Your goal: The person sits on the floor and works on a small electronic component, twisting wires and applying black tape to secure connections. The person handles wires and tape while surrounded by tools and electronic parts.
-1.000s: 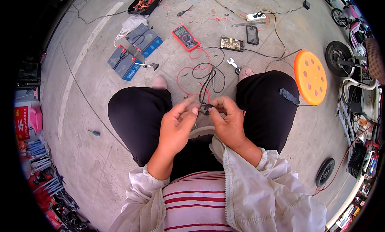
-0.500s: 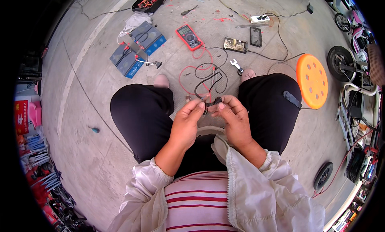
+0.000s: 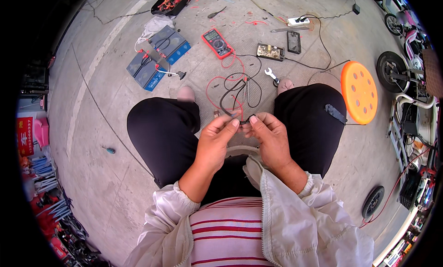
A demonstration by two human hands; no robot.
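Between my knees, my left hand (image 3: pixel 215 142) pinches a black cable (image 3: pixel 222 101), which loops up and away over the floor. Close beside it, my right hand (image 3: pixel 272 140) is closed on the cable's dark end, whose details the fingers mostly cover. Just beyond my fingertips lie the thin red and black test leads (image 3: pixel 213 82). They run to a red multimeter (image 3: pixel 218 43) farther off. An opened box with a circuit board (image 3: pixel 271 52) lies to its right, by its dark cover (image 3: pixel 294 42). A wrench (image 3: pixel 271 74) rests near my right foot.
Two blue batteries (image 3: pixel 148 71) with wires stand at the far left. An orange round stool top (image 3: pixel 359 92) is beside my right knee. Farther back are a white power strip (image 3: pixel 298 21) and a black tray of wires (image 3: pixel 171 8). A small screwdriver (image 3: pixel 109 150) lies left.
My fingers have shifted slightly on the cable, and its dark end is turned lower and more hidden between them. The cable loop beyond has changed shape a little.
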